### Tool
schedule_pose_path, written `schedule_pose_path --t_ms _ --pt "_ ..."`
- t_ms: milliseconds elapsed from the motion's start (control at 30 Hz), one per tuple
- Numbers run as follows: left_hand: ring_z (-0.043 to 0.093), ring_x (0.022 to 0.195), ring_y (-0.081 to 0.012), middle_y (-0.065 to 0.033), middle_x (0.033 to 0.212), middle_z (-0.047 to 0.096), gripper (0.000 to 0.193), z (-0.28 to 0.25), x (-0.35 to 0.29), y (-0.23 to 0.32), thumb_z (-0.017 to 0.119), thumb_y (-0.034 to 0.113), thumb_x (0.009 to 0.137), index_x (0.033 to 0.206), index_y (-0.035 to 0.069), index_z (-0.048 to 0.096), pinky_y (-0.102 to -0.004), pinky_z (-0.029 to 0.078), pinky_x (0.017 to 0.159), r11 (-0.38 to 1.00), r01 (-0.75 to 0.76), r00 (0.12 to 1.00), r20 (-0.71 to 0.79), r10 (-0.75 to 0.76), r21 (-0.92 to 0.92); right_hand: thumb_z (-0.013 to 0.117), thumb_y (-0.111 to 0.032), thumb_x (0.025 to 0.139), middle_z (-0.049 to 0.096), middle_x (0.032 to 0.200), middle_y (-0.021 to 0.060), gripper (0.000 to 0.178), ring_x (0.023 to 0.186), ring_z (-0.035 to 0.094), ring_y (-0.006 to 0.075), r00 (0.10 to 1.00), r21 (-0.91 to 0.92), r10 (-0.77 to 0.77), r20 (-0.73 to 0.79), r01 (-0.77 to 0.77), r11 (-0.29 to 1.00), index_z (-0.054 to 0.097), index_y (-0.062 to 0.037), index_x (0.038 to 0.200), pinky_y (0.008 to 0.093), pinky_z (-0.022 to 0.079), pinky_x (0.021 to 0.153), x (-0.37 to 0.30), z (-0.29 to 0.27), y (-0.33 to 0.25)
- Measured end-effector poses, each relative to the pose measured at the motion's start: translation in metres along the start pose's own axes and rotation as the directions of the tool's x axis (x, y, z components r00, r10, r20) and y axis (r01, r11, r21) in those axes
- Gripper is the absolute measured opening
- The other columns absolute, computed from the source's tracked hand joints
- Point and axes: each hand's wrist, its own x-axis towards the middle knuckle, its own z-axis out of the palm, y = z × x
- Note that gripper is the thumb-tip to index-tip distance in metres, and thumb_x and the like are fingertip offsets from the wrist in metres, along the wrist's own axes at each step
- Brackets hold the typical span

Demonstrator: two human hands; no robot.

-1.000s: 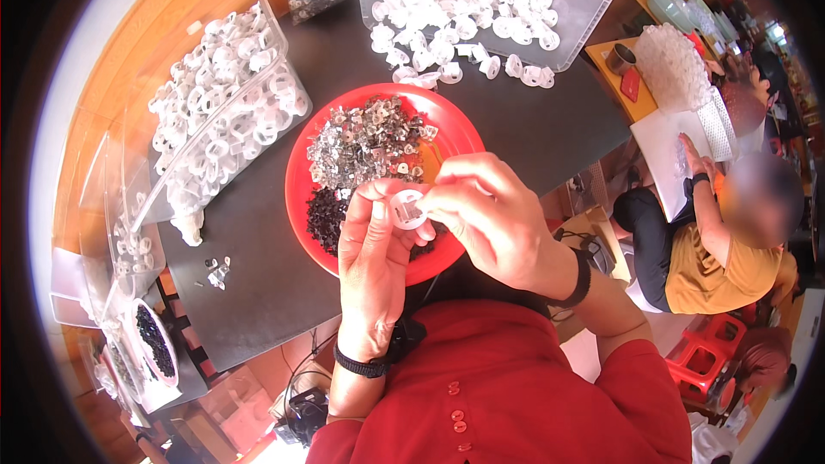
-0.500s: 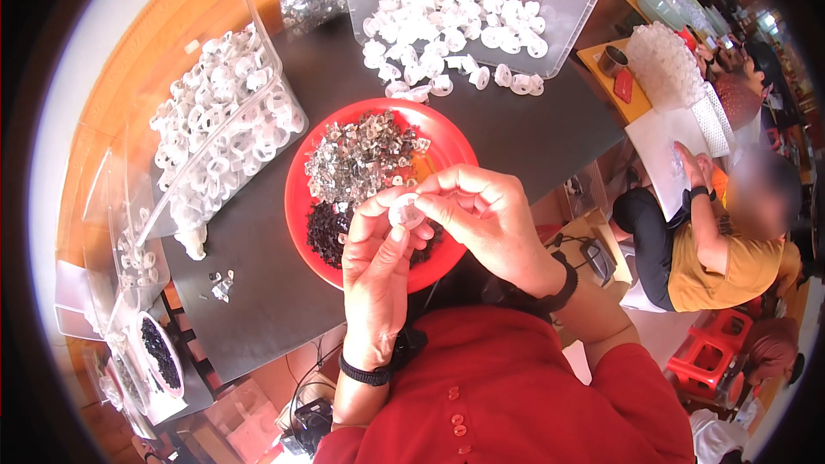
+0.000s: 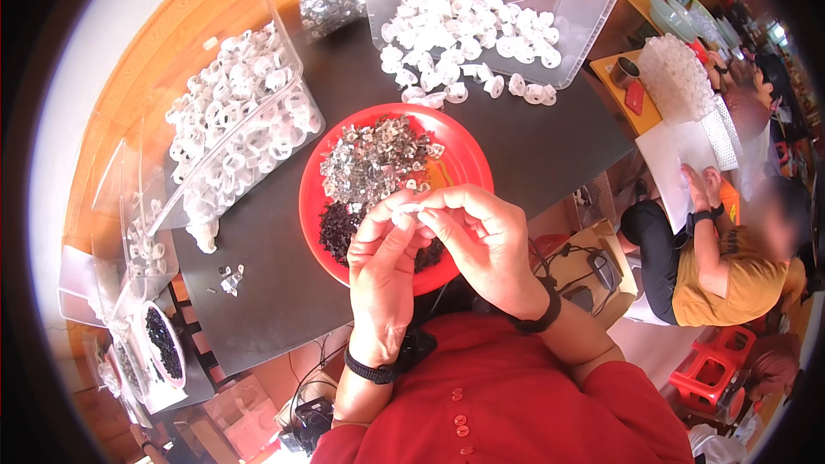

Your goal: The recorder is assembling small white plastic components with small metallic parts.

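Between the fingertips of both hands is a small white plastic ring-shaped part (image 3: 407,208), tilted so that it shows nearly edge-on. My left hand (image 3: 385,266) pinches it with thumb and forefinger, and my right hand (image 3: 483,249) grips its other side. Both hands are over the near part of a red round tray (image 3: 475,150). Heaped in that tray are small shiny metal pieces (image 3: 374,159), with small black pieces (image 3: 335,228) in front of them, partly behind my left hand. Whether a small piece is also tucked in my fingers is hidden.
A clear bin (image 3: 236,150) full of white ring parts stands at left. Loose white parts (image 3: 464,30) spill from a tipped clear bin (image 3: 593,0) at the back. A few metal pieces (image 3: 230,280) lie on the dark table (image 3: 266,292). Another person (image 3: 722,266) sits at right.
The white part has turned from showing its round face to nearly edge-on, still between both hands. The whole scene has shifted slightly right. The seated person's hands have moved.
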Motion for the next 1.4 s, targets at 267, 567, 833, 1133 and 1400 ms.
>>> schedule_pose_path --t_ms 267,567,833,1133,1400 --pt "0.063 0.087 -0.0187 -0.0181 0.117 0.062 0.032 -0.008 0.000 0.009 0.054 0.004 0.091 0.122 -0.001 0.056 -0.0295 0.050 0.079 0.994 0.021 1.000 -0.009 -0.022 -0.106 0.064 -0.002 0.086 0.067 0.082 0.0104 0.007 0.064 0.064 0.0135 0.993 -0.107 -0.058 0.100 0.068 0.992 0.063 0.0013 0.092 0.0249 0.049 0.057 0.013 -0.012 -0.007" --pt "0.060 0.080 -0.0182 -0.0217 0.116 0.059 0.036 -0.027 0.000 0.022 0.054 0.005 0.089 0.125 -0.003 0.052 -0.0286 0.048 0.077 0.991 -0.049 0.982 -0.189 0.025 -0.126 0.064 -0.005 0.075 0.055 0.080 0.0063 0.010 0.078 0.056 0.0242 0.911 -0.651 -0.089 0.402 0.353 0.672 0.065 -0.0121 0.081 0.0374 0.040 0.068 0.031 -0.045 0.003" --pt "0.060 0.081 -0.0176 -0.0207 0.116 0.060 0.034 -0.029 -0.001 0.017 0.053 0.006 0.090 0.123 -0.003 0.053 -0.0281 0.048 0.078 0.993 -0.023 0.988 -0.152 0.004 -0.118 0.060 -0.002 0.073 0.053 0.089 0.0042 0.025 0.088 0.052 0.0215 0.899 -0.771 -0.150 0.412 0.431 0.469 0.067 -0.0138 0.094 0.0372 0.035 0.078 0.034 -0.041 0.011" --pt "0.059 0.081 -0.0175 -0.0221 0.117 0.058 0.032 -0.029 0.001 0.016 0.051 0.006 0.092 0.122 -0.003 0.052 -0.0279 0.048 0.078 0.991 -0.027 0.992 -0.125 0.011 -0.129 0.060 -0.004 0.077 0.054 0.086 0.0043 0.021 0.085 0.053 0.0222 0.915 -0.799 -0.129 0.383 0.399 0.451 0.066 -0.0139 0.095 0.0379 0.035 0.078 0.034 -0.039 0.012" --pt "0.060 0.098 -0.0199 -0.0205 0.119 0.057 0.035 -0.035 0.002 0.014 0.053 0.008 0.092 0.125 -0.004 0.049 -0.0289 0.050 0.081 0.989 -0.047 0.998 -0.045 0.041 -0.138 0.067 -0.007 0.076 0.054 0.083 0.0033 0.011 0.083 0.054 0.0211 0.912 -0.761 -0.067 0.404 0.376 0.528 0.063 -0.0121 0.085 0.0369 0.036 0.077 0.027 -0.045 0.009"
